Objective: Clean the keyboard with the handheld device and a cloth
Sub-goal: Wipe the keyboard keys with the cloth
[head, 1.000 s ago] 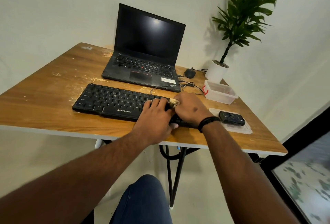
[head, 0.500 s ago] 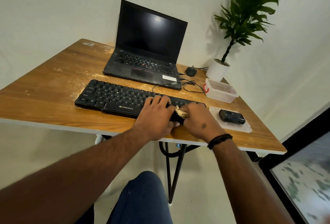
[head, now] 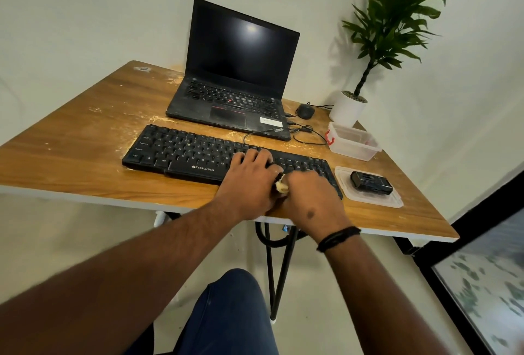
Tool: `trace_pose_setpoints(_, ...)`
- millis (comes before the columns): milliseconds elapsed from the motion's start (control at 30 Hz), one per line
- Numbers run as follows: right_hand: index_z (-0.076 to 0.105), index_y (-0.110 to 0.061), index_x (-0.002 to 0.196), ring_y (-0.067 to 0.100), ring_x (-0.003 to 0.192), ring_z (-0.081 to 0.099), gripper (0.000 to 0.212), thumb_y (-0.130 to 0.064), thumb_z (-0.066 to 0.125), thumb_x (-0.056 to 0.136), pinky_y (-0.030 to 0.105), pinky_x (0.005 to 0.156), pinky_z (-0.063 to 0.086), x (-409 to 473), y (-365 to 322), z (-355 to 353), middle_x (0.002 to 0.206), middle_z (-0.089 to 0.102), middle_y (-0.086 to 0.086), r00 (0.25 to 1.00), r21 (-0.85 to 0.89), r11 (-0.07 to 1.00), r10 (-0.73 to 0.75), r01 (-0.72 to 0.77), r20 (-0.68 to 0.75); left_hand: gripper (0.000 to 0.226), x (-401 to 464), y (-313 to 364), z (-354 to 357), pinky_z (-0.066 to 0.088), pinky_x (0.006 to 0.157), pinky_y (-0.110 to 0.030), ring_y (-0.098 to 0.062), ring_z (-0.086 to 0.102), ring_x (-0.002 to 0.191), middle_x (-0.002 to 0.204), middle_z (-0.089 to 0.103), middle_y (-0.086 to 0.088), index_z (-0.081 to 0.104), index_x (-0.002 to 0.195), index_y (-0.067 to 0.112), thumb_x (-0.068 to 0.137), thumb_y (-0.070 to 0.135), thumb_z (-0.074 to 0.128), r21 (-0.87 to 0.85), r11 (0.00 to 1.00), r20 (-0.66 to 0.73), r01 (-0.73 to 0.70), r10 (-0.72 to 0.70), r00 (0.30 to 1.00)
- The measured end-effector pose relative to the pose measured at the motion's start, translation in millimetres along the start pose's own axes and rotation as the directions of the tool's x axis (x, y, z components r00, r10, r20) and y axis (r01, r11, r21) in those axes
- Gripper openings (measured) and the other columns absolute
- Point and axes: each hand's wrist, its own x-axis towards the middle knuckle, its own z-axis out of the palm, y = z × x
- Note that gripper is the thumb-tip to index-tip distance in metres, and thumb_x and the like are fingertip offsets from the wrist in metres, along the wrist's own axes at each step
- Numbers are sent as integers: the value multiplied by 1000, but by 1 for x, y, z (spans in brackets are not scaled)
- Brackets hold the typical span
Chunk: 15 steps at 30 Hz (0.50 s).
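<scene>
This looks like a small home-office corner. A worn wooden table (head: 71, 139) on thin black metal legs stands against plain pale walls, bearing an open laptop (head: 235, 71) with a dark screen, a separate black keyboard (head: 181, 153), a mouse (head: 305, 111) and loose cables. A potted plant (head: 388, 28) in a white pot fills the corner.

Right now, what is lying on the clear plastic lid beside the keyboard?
On the plastic lid lies only a small black handheld device, flat on it, right of the keyboard. Its underside is hidden.
</scene>
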Motion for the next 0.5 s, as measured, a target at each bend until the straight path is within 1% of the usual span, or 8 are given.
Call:
trace_pose_setpoints(67, 64, -16, 111, 26, 98, 61, 23, -9, 57, 91, 38, 85, 52, 13, 11, -3, 107, 65, 7, 994, 65, 995, 82, -77, -66, 53, 1, 1, 1, 25, 115, -46, -21, 35, 131, 139, 42, 1, 53, 140, 30, 95, 58, 50, -26, 999, -4, 23, -23, 1000)
trace_pose_setpoints(133, 64, -16, 113, 25, 102, 61, 24, -9, 60, 90, 36, 86, 50, 18, 12, 1, 108, 64, 6, 987, 90, 990, 118, -109, -106, 53, 1, 1, 0, 26, 115, -46, -21, 35, 130, 138, 43, 1, 54, 139, 30, 95, 59, 49, -20, 999, -9, 27, -27, 1000)
trace_pose_setpoints(167, 64, -16, 111, 24, 102, 62, 21, -12, 61, 91, 35, 86, 51, 16, 8, 8, 106, 63, 5, 990, 87, 991, 108, -100, -92, 53, 1, 1, 0, 26, 115, -46, -21, 35, 130, 138, 43, 1, 54, 140, 30, 95, 57, 51, -16, 1000, -12, 20, -21, 1000)
trace_pose_setpoints(233, 63, -14, 110, 24, 102, 62, 17, -16, 61, 93, 36, 87, 54, 2, -6, 25, 106, 62, 7, 996, 16, 999, 38, -37, -82, 57, 0, 0, -1, 25, 115, -46, -22, 34, 131, 140, 41, 0, 51, 142, 29, 91, 52, 59, -3, 1000, 9, 1, -1, 1000)
trace_pose_setpoints(300, 61, -12, 115, 26, 102, 60, 22, -9, 56, 94, 38, 86, 54, -16, -16, 34, 112, 61, 9, 994, -38, 999, -23, 19, -104, 65, 0, 0, -1, 26, 115, -46, -23, 32, 133, 143, 38, -2, 46, 146, 27, 87, 49, 66, 42, 999, 28, -19, 17, 999)
trace_pose_setpoints(367, 60, -13, 114, 25, 99, 61, 24, -5, 54, 92, 36, 83, 53, -30, -17, 31, 111, 62, 8, 995, -14, 999, -53, 52, -86, 61, 0, 0, 0, 26, 115, -45, -23, 31, 135, 144, 37, -2, 45, 148, 27, 93, 49, 62, 54, 998, 16, -17, 16, 1000)
trace_pose_setpoints(433, 61, -16, 112, 23, 96, 62, 25, -4, 54, 91, 34, 82, 53, -33, -11, 24, 108, 63, 5, 997, 29, 999, -30, 32, -68, 55, 1, -1, 1, 25, 115, -45, -22, 32, 134, 143, 38, -1, 47, 147, 27, 97, 50, 54, 20, 1000, 4, -6, 5, 1000)
trace_pose_setpoints(500, 62, -17, 111, 22, 96, 61, 24, -5, 54, 92, 34, 83, 53, -27, -1, 17, 107, 64, 4, 994, 95, 995, 53, -43, -100, 54, 1, 0, 2, 26, 115, -45, -21, 34, 131, 139, 40, 0, 50, 145, 27, 96, 51, 53, -14, 1000, -3, 9, -9, 1000)
